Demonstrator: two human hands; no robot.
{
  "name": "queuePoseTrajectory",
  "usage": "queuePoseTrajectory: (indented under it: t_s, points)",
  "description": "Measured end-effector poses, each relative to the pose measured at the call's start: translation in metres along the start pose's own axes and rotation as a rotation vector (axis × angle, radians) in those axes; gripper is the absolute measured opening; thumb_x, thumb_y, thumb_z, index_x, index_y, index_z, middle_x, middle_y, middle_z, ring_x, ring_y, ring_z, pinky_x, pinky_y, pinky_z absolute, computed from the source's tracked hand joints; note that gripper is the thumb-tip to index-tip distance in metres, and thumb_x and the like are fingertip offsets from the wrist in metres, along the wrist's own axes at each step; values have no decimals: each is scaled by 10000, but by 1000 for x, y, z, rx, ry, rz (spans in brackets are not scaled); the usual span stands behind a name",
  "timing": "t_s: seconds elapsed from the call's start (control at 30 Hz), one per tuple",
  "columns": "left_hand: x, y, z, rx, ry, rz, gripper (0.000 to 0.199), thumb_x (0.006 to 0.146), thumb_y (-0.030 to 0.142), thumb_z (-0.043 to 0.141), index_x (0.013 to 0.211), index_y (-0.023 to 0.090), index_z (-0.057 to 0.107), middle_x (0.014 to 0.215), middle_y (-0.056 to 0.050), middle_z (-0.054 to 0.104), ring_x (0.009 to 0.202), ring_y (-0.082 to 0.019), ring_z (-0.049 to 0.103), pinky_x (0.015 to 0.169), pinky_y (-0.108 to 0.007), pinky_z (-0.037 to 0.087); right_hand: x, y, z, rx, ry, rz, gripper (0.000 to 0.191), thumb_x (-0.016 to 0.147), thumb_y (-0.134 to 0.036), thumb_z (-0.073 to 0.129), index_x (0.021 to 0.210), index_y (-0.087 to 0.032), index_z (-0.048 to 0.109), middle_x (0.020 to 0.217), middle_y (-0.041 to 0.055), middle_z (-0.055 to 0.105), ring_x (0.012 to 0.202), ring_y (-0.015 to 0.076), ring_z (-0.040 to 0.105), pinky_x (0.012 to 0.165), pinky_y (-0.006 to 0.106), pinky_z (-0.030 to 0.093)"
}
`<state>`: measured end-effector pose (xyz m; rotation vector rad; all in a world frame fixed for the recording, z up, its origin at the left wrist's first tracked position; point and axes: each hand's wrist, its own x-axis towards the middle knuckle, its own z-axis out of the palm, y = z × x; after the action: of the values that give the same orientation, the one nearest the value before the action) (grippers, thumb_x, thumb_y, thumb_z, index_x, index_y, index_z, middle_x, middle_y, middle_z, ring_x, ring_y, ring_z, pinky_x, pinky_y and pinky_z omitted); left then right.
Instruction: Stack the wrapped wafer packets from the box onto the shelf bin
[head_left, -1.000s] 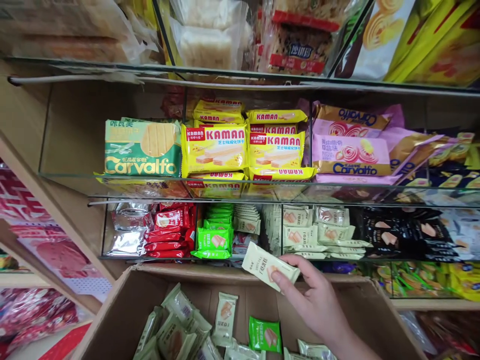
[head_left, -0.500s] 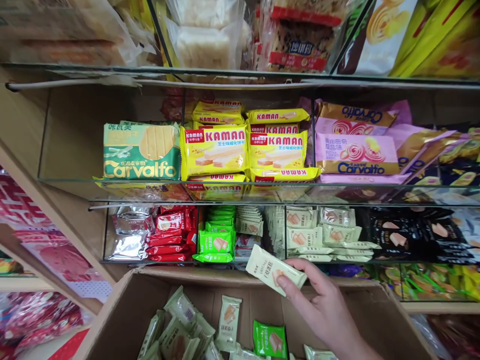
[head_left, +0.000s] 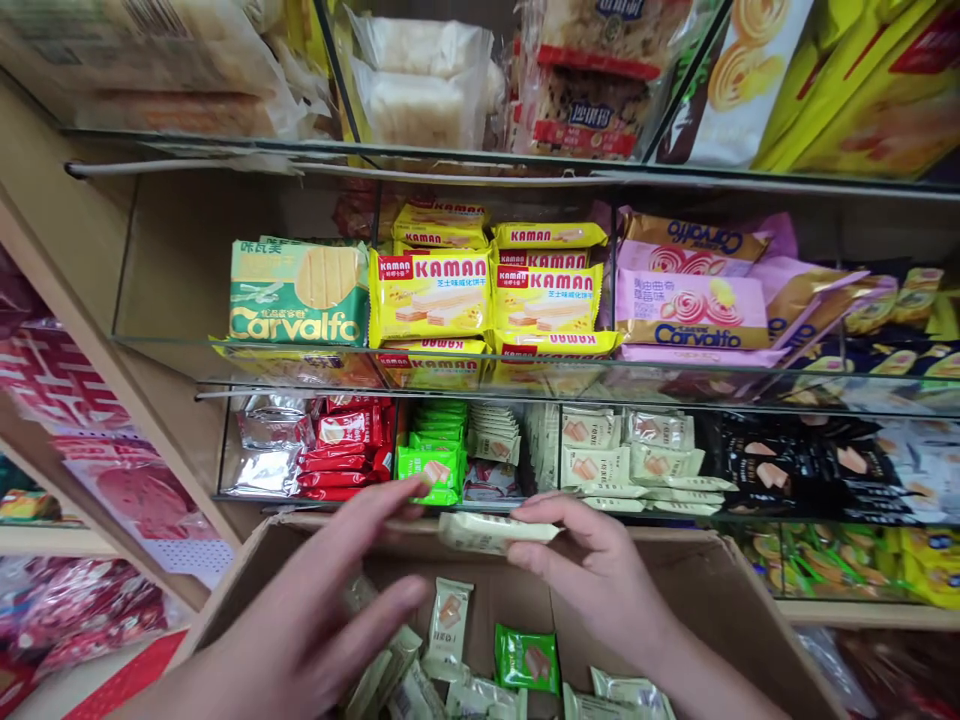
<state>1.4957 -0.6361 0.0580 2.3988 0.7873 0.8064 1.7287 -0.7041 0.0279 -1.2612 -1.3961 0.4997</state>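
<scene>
Between the thumb and fingers of my right hand (head_left: 592, 570) is a pale cream snack packet (head_left: 487, 533), held nearly level above the front of the cardboard box (head_left: 712, 570). My left hand (head_left: 337, 590) has its fingers spread, just left of that packet, with nothing in it. Inside the box lie several cream packets (head_left: 450, 628) and a green packet (head_left: 527, 660); my left hand hides part of them. Behind the hands, the low shelf holds green packets (head_left: 439, 465) beside a stack of cream packets (head_left: 495, 440).
More cream packets (head_left: 600, 465) and black packets (head_left: 772, 465) fill the low shelf's right side, red packets (head_left: 349, 440) its left. Glass dividers and a glass front edge (head_left: 420, 375) bound the compartments. Above sit yellow wafer packs (head_left: 431, 295).
My left hand has come into view from the lower left. The packet in my right hand has moved left and tipped flatter. The view has shifted slightly.
</scene>
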Motion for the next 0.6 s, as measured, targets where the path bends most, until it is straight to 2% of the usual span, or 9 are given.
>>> queuePoseTrajectory:
  t_s: [0.03,0.1,0.17,0.23,0.37,0.47,0.6]
  points:
    - [17,4,5,-20,-75,11,573,769,324,570,1293,299,341,1250,-29,489,1110,-209,472,933,-315,407,5,-3,0,4,-23,-1,160,702,-304,640,839,-221,639,863,20,638,821,158,585,743,275,464]
    - [51,9,18,-123,-200,33,332,813,335,503,1127,229,527,999,-21,621,903,-167,572,792,-266,474,14,0,-2,14,-32,34,198,700,-312,639,870,-212,632,826,12,633,752,143,575,696,269,456]
    - [77,7,30,-237,-211,-6,244,826,348,475,935,172,604,773,3,625,710,-128,578,649,-220,484,22,10,-6,88,-14,105,251,702,-333,632,908,-192,603,767,5,620,689,132,555,637,259,443]
    - [91,1,41,-334,-183,-68,262,829,364,461,864,148,605,691,15,592,601,-101,554,558,-197,471,26,25,-9,206,0,170,272,707,-343,624,911,-172,569,702,-8,602,640,119,536,594,244,426]
    - [90,-12,56,-467,-156,-190,317,833,390,450,1002,144,555,707,4,590,553,-104,584,475,-194,477,25,41,-12,297,-43,212,238,739,-338,595,897,-163,560,655,-29,575,584,87,498,547,212,392]
    - [84,-16,60,-567,-159,-232,358,829,395,461,1085,149,495,730,2,582,541,-104,605,459,-192,492,20,39,-12,286,-68,243,263,758,-356,575,936,-162,565,624,-39,550,532,71,460,494,199,364]
    - [81,-18,62,-641,-176,-246,364,832,398,460,1096,146,475,742,-5,580,544,-106,619,455,-187,500,18,35,-11,315,-63,315,325,739,-389,591,964,-159,550,659,-24,570,533,77,476,474,198,411]
